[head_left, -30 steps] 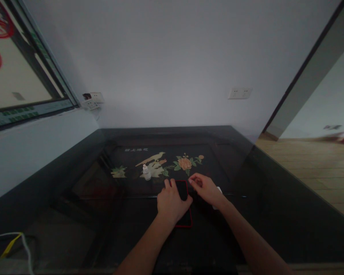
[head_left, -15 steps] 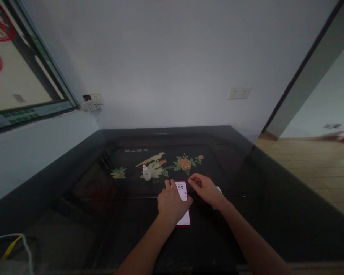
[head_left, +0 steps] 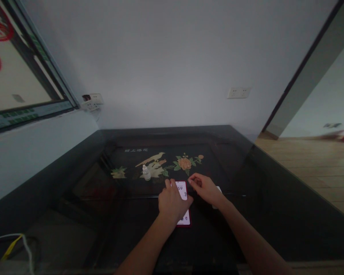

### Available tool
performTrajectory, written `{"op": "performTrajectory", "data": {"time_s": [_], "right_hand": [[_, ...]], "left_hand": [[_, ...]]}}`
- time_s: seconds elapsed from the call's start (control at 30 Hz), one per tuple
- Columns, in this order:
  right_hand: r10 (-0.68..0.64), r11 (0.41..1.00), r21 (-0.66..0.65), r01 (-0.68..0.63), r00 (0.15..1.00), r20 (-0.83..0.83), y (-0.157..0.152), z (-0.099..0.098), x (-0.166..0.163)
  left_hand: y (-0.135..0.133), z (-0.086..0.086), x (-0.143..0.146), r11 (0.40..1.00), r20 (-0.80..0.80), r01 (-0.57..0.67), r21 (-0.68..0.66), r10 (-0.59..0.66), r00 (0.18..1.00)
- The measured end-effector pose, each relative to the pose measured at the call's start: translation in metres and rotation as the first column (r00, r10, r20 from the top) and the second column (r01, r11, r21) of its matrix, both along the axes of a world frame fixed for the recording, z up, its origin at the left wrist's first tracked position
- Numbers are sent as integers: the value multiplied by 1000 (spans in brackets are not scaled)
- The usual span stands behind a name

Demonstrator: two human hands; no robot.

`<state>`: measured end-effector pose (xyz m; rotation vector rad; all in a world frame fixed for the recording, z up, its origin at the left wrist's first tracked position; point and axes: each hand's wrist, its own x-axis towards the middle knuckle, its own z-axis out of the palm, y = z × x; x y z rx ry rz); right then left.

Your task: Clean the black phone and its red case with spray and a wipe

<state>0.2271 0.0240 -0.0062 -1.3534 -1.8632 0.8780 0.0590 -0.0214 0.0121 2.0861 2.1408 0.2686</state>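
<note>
A smartphone (head_left: 184,191) with a red edge lies face up on the dark tabletop, its screen lit and showing part of a clock. Across it lies my left hand (head_left: 171,200), fingers along the left side and thumb at the right edge, gripping it and covering much of the screen. My right hand (head_left: 204,188) is beside the phone's upper right corner with thumb and fingertips pinched together. Whatever is in that pinch, if anything, is too small to make out. Partly hidden under my right wrist is a white object (head_left: 218,188).
A small white dropper-like bottle (head_left: 146,173) stands beyond my left hand on the table's (head_left: 126,217) bird-and-flower pattern. White and yellow cables (head_left: 25,244) lie at the near left corner. A wall with sockets (head_left: 239,93) rises behind the table; a window (head_left: 23,65) is at left.
Small icons now show near the bottom of the phone's screen, which was plain there before. Both hands have stayed almost in place.
</note>
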Motion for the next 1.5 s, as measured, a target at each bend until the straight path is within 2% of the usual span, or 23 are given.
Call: {"op": "performTrajectory", "data": {"time_s": [0.4,1.23,1.5], "right_hand": [[-10,1000,17,10,999,41,0,-1,1],[35,999,-34,-33,999,36,2,-9,0],[34,999,-33,-33,998,45,2,-8,0]], "left_hand": [[-2,6,-4,1000,-8,-6,-13,6,1000],[3,-1,-9,1000,64,-11,10,11,998],[3,-5,-10,996,114,1,94,-12,993]]}}
